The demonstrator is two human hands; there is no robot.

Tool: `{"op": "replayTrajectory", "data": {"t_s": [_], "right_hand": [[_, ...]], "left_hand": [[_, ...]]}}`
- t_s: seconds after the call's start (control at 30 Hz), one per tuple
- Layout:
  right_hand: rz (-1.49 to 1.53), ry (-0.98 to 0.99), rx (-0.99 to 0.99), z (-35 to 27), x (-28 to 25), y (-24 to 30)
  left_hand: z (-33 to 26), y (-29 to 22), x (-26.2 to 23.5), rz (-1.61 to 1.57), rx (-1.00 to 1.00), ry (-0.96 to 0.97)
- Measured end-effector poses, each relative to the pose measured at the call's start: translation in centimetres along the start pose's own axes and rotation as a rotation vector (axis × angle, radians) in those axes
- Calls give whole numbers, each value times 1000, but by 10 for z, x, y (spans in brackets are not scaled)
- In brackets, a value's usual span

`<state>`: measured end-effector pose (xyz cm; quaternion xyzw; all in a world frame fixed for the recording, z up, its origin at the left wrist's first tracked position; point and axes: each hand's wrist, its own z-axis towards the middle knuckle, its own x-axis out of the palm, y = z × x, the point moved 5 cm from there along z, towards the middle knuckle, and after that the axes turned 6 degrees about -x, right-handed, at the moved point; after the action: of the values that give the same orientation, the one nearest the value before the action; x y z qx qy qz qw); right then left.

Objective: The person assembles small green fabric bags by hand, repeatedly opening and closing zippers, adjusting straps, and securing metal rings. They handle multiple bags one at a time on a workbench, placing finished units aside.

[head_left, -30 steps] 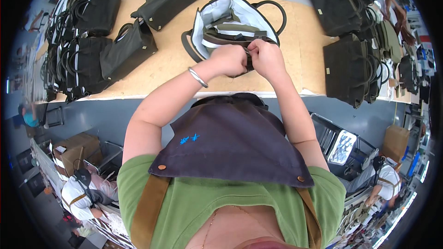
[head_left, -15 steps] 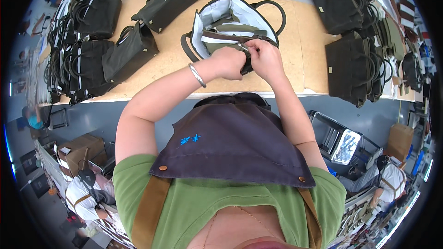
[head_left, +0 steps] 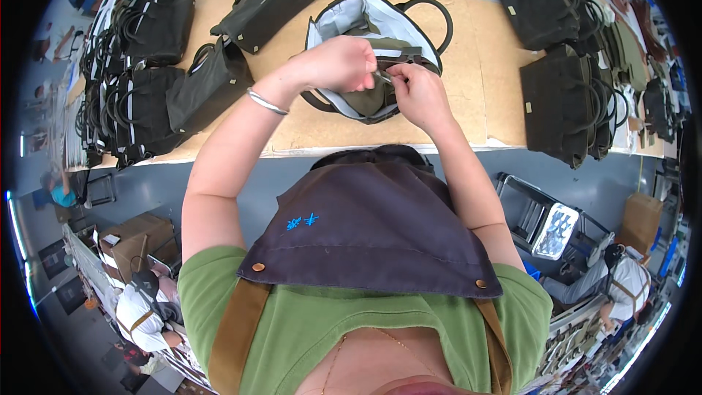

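A dark handbag [head_left: 380, 110] stands open on the table, showing pale lining and olive cloth inside. Over its near left side is my left hand [head_left: 342, 64], slightly blurred, its fingers closed; what they hold is too small to make out. My right hand [head_left: 423, 95] pinches the end of the bag's dark zipper strip with thumb and forefinger, at the right of the opening. A small shiny piece shows between the two hands. The bag's handles lie to either side, the far one [head_left: 444, 18] arching to the right.
More dark handbags stand in rows at the left [head_left: 142, 102] and right [head_left: 559, 102] of the wooden table [head_left: 461, 117]. Two others lie nearer, left of my bag. Behind me are a step stool [head_left: 526, 212], cardboard boxes [head_left: 139, 241] and seated people.
My left hand has moved up and to the left, over the bag's opening. My right hand has stayed almost in place, still pinching.
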<state>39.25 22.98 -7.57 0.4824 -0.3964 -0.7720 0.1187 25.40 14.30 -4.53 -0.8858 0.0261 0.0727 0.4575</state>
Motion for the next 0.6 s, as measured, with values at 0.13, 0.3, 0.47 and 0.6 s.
{"op": "replayTrajectory", "data": {"t_s": [0.13, 0.3, 0.47, 0.6], "right_hand": [[10, 46, 49, -1, 0, 1], [3, 179, 75, 0, 3, 5], [-37, 244, -4, 0, 6, 9], [-140, 244, -128, 2, 11, 22]], "left_hand": [[-11, -1, -17, 1069, 33, -104], [-16, -24, 0, 1123, 438, -461], [13, 8, 2, 925, 237, -152], [-29, 3, -1, 927, 404, -235]]}}
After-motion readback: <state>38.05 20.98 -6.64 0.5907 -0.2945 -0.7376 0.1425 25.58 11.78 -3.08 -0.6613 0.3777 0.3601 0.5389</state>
